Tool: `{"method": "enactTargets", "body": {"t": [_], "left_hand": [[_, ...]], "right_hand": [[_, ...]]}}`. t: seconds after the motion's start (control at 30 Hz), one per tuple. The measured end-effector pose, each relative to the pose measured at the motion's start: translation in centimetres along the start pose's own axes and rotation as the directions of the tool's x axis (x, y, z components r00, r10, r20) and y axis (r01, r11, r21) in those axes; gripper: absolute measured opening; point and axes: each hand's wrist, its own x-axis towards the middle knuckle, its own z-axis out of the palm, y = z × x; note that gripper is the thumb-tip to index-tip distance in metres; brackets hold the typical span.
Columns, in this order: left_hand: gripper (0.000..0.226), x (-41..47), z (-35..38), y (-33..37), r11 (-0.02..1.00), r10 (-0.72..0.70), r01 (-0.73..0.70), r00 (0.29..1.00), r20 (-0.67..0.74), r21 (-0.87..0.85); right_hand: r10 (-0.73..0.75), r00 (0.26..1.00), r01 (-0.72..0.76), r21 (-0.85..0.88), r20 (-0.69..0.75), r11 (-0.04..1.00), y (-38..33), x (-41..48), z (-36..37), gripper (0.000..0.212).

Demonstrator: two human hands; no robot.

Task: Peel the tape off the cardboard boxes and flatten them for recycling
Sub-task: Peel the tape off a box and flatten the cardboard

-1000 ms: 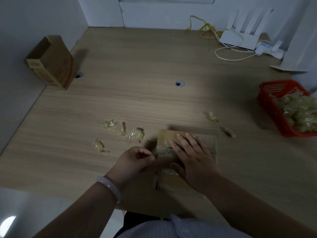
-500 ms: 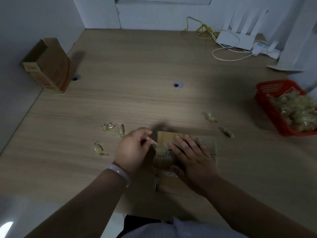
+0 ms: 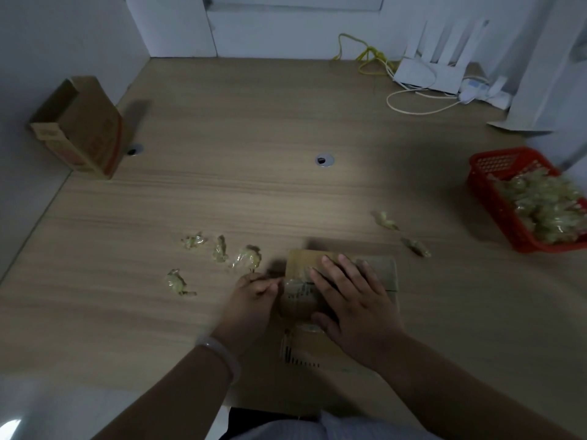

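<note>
A small cardboard box (image 3: 386,271) lies on the wooden table (image 3: 254,192) near its front edge. My right hand (image 3: 352,300) presses flat on top of the box with fingers spread. My left hand (image 3: 254,296) sits at the box's left side, its fingers curled and pinching clear tape (image 3: 293,289) that clings to that side. Several crumpled tape scraps (image 3: 244,257) lie on the table to the left, and two more scraps (image 3: 416,246) lie to the right. A second cardboard box (image 3: 82,125) stands at the far left by the wall.
A red plastic basket (image 3: 495,192) filled with crumpled tape stands at the right edge. A white router (image 3: 428,74) with white and yellow cables sits at the back right. Two round metal grommets (image 3: 324,160) are set into the tabletop. White walls close the left and back.
My left hand pulled up and away from the box side with tape half a second ago, then came back down against the box's left side. My right hand stayed on the box.
</note>
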Motion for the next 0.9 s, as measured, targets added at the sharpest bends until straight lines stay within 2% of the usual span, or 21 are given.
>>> {"method": "enactTargets", "body": {"t": [0.17,0.27,0.37,0.53,0.6,0.7,0.77,0.83,0.9], "left_hand": [[0.021,2.4,-0.8,1.0,0.999,-0.02,0.016,0.997,-0.072,-0.049],[0.026,4.5,-0.9,2.4,0.953,-0.199,0.203,0.979,0.041,-0.225],[0.02,6.0,-0.2,3.2,0.944,-0.231,0.245,0.969,0.09,-0.221],[0.007,6.8,-0.3,3.5,0.848,-0.318,0.345,0.938,0.136,-0.401],[0.01,6.8,-0.2,3.5,0.891,-0.26,0.276,0.961,0.093,-0.359],[0.016,6.9,-0.1,3.5,0.987,-0.085,0.081,0.996,-0.018,-0.141],[0.016,6.6,0.0,3.4,1.0,0.021,-0.022,0.998,-0.055,-0.022],[0.014,6.6,0.1,3.4,0.999,0.048,-0.048,0.997,-0.064,0.001],[0.011,6.8,0.2,3.4,0.999,-0.023,0.021,0.998,-0.05,-0.045]], "right_hand": [[-0.002,1.0,0.002,0.007,0.017,1.0,0.1,-0.2,0.1,0.066],[0.0,1.0,-0.001,0.008,0.022,1.0,0.1,-0.2,0.2,0.066],[-0.001,1.0,0.001,0.018,0.011,1.0,0.0,-0.1,0.1,0.066],[-0.012,1.0,0.012,-0.007,0.012,1.0,0.2,-0.2,0.2,0.065],[-0.014,1.0,0.014,-0.009,0.007,1.0,0.2,-0.1,0.1,0.065],[-0.006,1.0,0.006,0.008,-0.008,1.0,0.0,0.1,-0.1,0.065],[-0.002,1.0,0.002,0.001,-0.001,1.0,0.0,0.1,-0.2,0.065],[-0.007,1.0,0.007,-0.008,0.004,1.0,0.0,0.0,-0.3,0.065],[-0.013,1.0,0.013,-0.01,0.005,1.0,0.0,0.0,-0.3,0.065]]}}
